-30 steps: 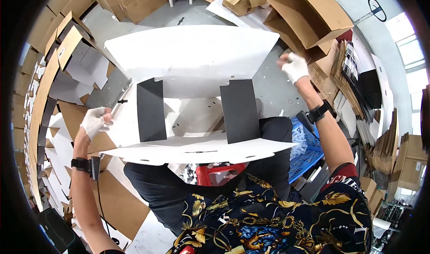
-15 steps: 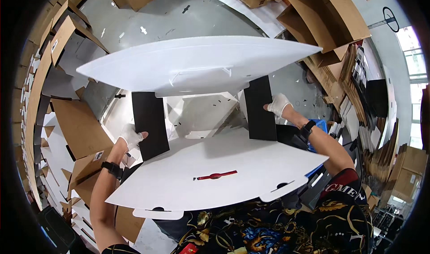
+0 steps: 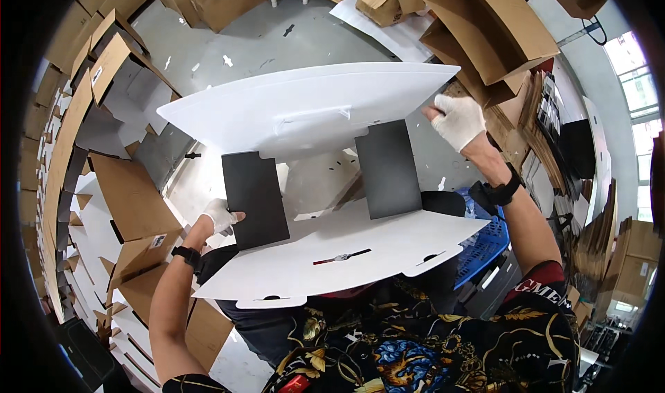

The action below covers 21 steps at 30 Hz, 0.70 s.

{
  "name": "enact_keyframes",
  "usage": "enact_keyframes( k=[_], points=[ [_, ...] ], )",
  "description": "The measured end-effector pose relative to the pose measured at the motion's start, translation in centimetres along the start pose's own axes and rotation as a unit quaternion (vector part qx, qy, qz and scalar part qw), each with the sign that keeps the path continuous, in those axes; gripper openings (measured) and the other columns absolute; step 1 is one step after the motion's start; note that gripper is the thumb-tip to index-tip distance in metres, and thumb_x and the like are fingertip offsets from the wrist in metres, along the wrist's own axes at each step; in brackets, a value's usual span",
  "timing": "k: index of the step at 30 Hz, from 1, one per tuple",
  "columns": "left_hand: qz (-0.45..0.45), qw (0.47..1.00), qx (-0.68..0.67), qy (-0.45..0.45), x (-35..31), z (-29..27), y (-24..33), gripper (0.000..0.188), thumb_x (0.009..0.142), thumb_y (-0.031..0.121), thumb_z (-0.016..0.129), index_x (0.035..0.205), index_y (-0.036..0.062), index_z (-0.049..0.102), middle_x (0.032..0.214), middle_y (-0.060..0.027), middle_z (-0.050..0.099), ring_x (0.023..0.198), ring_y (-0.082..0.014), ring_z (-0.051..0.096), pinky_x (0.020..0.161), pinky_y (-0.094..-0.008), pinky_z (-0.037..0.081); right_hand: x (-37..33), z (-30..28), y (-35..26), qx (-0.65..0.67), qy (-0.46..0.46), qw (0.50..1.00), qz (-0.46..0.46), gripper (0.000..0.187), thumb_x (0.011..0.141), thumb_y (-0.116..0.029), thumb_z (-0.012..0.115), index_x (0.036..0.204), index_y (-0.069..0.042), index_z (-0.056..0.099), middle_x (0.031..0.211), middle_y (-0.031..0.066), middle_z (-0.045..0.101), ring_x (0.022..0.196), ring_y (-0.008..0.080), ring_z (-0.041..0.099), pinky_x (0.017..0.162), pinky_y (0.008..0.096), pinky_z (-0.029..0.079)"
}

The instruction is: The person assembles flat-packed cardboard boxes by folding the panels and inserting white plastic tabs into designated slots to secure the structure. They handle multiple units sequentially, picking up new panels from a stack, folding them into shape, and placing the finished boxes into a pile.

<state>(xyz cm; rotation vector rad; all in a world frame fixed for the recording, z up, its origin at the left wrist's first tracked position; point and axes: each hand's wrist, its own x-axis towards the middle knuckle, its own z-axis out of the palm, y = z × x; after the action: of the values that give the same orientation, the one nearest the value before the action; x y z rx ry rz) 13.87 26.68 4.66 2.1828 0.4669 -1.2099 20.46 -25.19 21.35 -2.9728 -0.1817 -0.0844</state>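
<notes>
In front of me stands an open white cardboard box (image 3: 388, 244) with a tall far panel (image 3: 312, 98) and a near panel that has tabs along its edge. A long narrow slot-like shape (image 3: 341, 258) marks the near panel. Two black side flaps stand between the panels. My left hand (image 3: 220, 216), in a white glove with bare fingertips, grips the left black flap (image 3: 255, 199), its thumb on the inner face. My right hand (image 3: 457, 121), gloved alike, is raised beside the far panel's right edge with curled fingers, away from the right black flap (image 3: 389, 170). What those fingers hold, if anything, is hidden.
Brown cartons and white-lined sheets (image 3: 131, 192) crowd the left. A blue plastic crate (image 3: 485, 244) sits by my right side. Large open cartons (image 3: 492, 29) and stacked flat cardboard stand at the right. Paper scraps litter the grey floor (image 3: 242, 39).
My right hand has let go of the right black flap and risen to the far panel's right edge. The box has tilted and shifted slightly; my left hand stays on its flap.
</notes>
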Motion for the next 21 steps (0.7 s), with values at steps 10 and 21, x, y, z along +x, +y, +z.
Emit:
enact_keyframes(
  k=[10,21],
  points=[
    [0.314,0.855,-0.082,0.404,-9.8,-13.6,4.6,0.015,0.089,0.003,0.074,0.102,-0.0026,0.072,0.08,-0.003,0.071,0.072,-0.0092,0.064,0.064,-0.0247,0.054,7.4,-4.0,-2.8,0.056,0.078,0.982,-0.163,0.07,0.074,-0.014,0.084,0.138,-0.013,0.056,0.131,0.0134,0.064,0.115,0.0304,0.063,0.1,0.0367,0.05],
    [0.346,0.813,0.342,0.321,-13.4,-11.5,20.7,0.035,0.077,0.011,0.078,0.112,0.0086,0.074,0.092,-0.0193,0.072,0.086,-0.0372,0.07,0.08,-0.0415,0.056,7.4,-2.7,-2.1,0.045,-0.062,0.981,-0.178,0.034,0.084,-0.017,0.074,0.118,-0.022,0.073,0.097,0.0153,0.072,0.084,0.0333,0.069,0.075,0.0389,0.055]
  ],
)
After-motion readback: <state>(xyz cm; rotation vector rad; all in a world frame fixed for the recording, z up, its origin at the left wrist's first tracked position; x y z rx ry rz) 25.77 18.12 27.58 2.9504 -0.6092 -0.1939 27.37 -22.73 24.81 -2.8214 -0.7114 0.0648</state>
